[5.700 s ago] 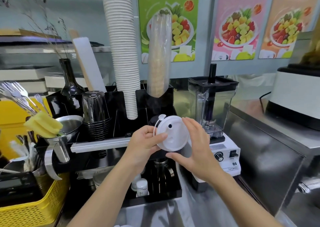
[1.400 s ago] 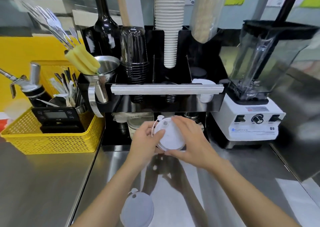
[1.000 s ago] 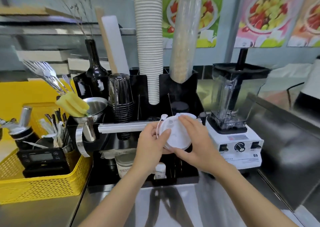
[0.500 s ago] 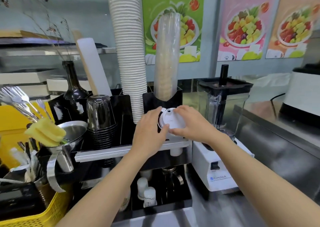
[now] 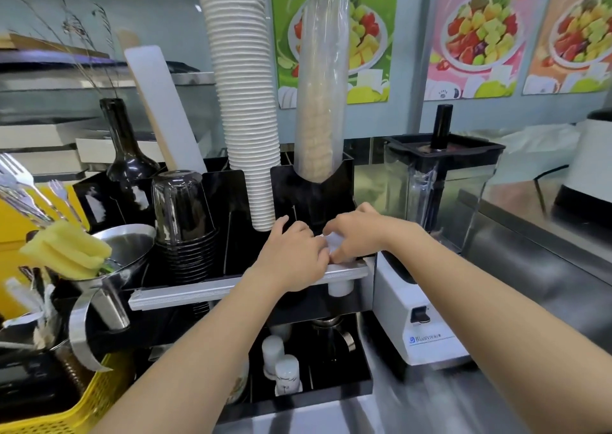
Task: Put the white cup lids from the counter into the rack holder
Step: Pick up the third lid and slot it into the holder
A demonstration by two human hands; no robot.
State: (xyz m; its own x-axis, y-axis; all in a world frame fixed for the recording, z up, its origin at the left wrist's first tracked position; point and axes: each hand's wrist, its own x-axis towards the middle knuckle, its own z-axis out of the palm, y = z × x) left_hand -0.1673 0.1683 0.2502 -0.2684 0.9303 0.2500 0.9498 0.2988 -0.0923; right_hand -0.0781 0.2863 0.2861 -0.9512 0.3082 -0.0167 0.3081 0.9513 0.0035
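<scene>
A: Where's the lid (image 5: 332, 243)?

B: Right end of the rack (image 5: 185, 292), just past the silver rail, under the clear cup sleeve. Only a sliver of white showing between the two hands.

A: Fingers?

B: Left hand (image 5: 293, 256) curled, fingers pinching the lid's left edge. Right hand (image 5: 356, 233) arched over the top, fingertips pressing down on the right side. Both closed on it, not spread.

A: Seated yet?

B: Can't tell; hands covering most of it. Probably mid-push into the slot. A white stub (image 5: 340, 288) hanging below the rail looks like lids already stacked there.

A: Tips for doing it cleanly?

B: Keep the lid flat, centred over the opening. Press evenly on both sides so no edge catches the rim. Ease off the left pinch first, then let the right fingertips nudge it down. No hard shove: thin plastic, likely to flex or pop out.

A: Hazards nearby?

B: Paper cup tower (image 5: 243, 102) just left and far, blender (image 5: 437, 221) just right. Elbows in, small moves.
</scene>
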